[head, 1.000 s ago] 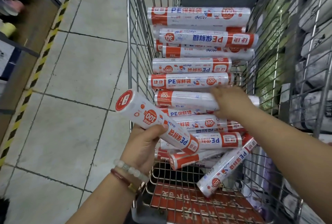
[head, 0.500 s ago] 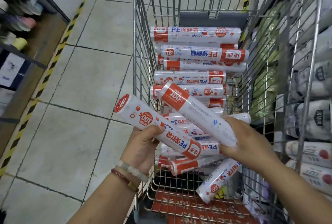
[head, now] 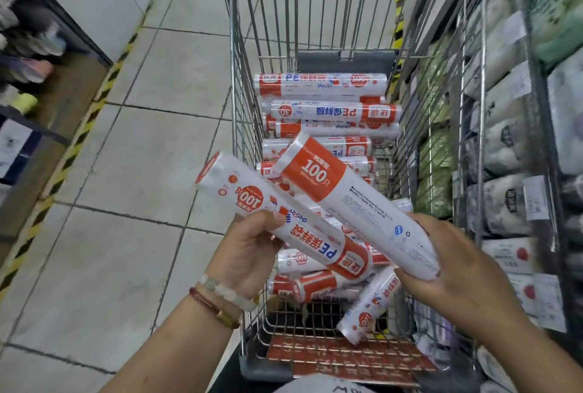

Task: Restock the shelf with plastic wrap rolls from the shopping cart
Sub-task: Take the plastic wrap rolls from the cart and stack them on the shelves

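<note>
— Status?

— Me: one roll per hand. My left hand is wrapped round the first roll about mid-length, thumb over the top, its orange cap tilted up and away to the left. My right hand cups the near end of the second roll, fingers curled under it; its "100" band points up and away. The two rolls cross close above the shopping cart, near ends almost touching.

— And the rest of the stock?

— Me: Still a pile of rolls in the basket, most lying crosswise, one roll slanted near the handle end. The shelf is to my right, just past the cart's wire side.

— How to do this step cleanly?

— Me: My guess: the right grip is far back, so that roll may tip nose-down. Slide the hand toward its middle before swinging. Keep the rolls parallel, lift clear of the cart's rim, then turn right and set them lengthwise.
</note>
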